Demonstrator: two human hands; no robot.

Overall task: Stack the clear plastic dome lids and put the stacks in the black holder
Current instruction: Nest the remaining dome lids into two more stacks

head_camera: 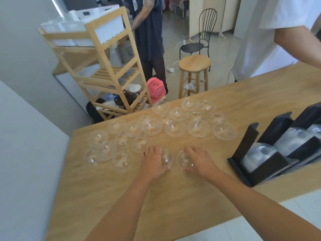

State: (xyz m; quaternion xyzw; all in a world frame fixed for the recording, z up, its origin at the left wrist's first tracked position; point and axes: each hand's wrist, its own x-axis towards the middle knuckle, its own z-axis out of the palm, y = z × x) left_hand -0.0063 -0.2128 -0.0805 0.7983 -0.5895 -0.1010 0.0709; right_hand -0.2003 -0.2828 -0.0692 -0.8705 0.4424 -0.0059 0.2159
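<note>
Several clear plastic dome lids (175,128) lie scattered over the wooden table (132,197). My left hand (153,162) lies over one dome lid (167,158), fingers curled round it. A second dome lid (184,160) sits under my right hand (199,162), whose thumb and fingers close on its sides. The black holder (264,168) stands at the right, with stacks of lids (258,154) in its slots.
A wooden shelf rack (107,70), a pink fan (156,86) and a wooden stool (194,73) stand beyond the table's far edge. One person (149,32) stands by the rack. Another person in a white shirt (271,33) leans at the table's far right.
</note>
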